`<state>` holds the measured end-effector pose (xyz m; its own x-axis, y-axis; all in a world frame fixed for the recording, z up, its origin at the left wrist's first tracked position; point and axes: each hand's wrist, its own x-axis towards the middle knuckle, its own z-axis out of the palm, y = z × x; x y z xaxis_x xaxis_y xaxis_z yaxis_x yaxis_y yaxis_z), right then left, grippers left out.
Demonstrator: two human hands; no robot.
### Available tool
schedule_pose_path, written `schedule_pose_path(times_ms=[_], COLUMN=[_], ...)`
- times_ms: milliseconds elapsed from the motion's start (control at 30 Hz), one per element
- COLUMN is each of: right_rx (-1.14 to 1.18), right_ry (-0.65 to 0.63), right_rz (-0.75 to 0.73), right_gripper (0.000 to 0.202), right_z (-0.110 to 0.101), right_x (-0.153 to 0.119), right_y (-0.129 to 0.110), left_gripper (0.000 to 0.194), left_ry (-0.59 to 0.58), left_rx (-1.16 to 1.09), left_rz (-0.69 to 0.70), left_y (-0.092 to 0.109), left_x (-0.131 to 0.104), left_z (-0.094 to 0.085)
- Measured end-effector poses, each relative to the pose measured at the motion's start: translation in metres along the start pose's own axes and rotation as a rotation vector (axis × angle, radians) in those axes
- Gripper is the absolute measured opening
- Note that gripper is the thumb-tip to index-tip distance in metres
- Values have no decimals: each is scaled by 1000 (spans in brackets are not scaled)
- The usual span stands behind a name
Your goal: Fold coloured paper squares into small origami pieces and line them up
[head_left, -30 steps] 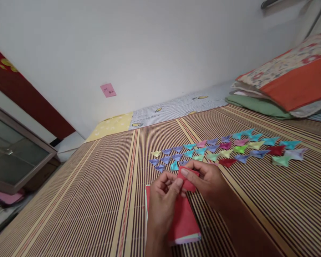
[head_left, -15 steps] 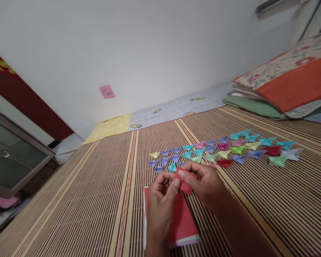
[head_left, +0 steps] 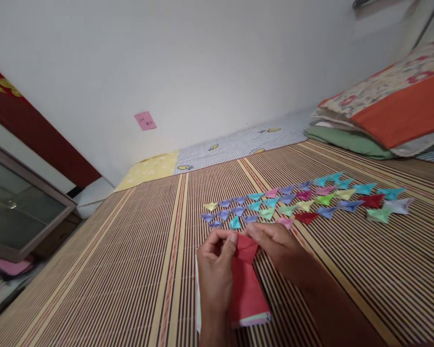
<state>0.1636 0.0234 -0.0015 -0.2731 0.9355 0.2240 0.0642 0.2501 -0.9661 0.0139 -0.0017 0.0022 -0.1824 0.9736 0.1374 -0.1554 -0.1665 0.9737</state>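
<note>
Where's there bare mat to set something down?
Widest: striped mat between the glass-fronted cabinet and the paper stack. Also a strip between the folded paper shapes and patterned cloth.
Crowded: around the left hand and right hand, with the stack below and shapes just beyond.

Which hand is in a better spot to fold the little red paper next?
Probably the right hand: it meets the small red paper at its upper right corner, well placed to turn that edge. The left hand pinches the upper left, so it could hold the paper steady.
</note>
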Motion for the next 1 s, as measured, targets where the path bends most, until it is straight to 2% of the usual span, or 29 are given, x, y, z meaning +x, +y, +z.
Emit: schedule_pose_path(times_ms=[167, 333, 467, 667, 867, 1000], right_rx=[-52, -161, -181, -96, -102, 0], right_ry=[-66, -6, 72, -15, 50, 179], right_rz=[36, -35, -9, -2, -47, -56], right_gripper=[20, 25, 26, 24, 27, 23], right_z=[-6, 0, 7, 11, 10, 9], right_x=[-2, -2, -1, 0, 0, 2], right_y=[-5, -9, -7, 0, 0, 2], left_gripper=[30, 34, 32, 29, 25, 24], left_ry=[123, 152, 135, 81, 42, -54], left_rx=[-147, -169, -114, -83, -43, 20], left_rz=[-152, -174, -120, -81, -88, -109], left_y=[-7, -9, -9, -15, -4, 1], left_x=[2, 2, 3, 4, 3, 2], left_z=[-1, -1, -3, -4, -4, -5])
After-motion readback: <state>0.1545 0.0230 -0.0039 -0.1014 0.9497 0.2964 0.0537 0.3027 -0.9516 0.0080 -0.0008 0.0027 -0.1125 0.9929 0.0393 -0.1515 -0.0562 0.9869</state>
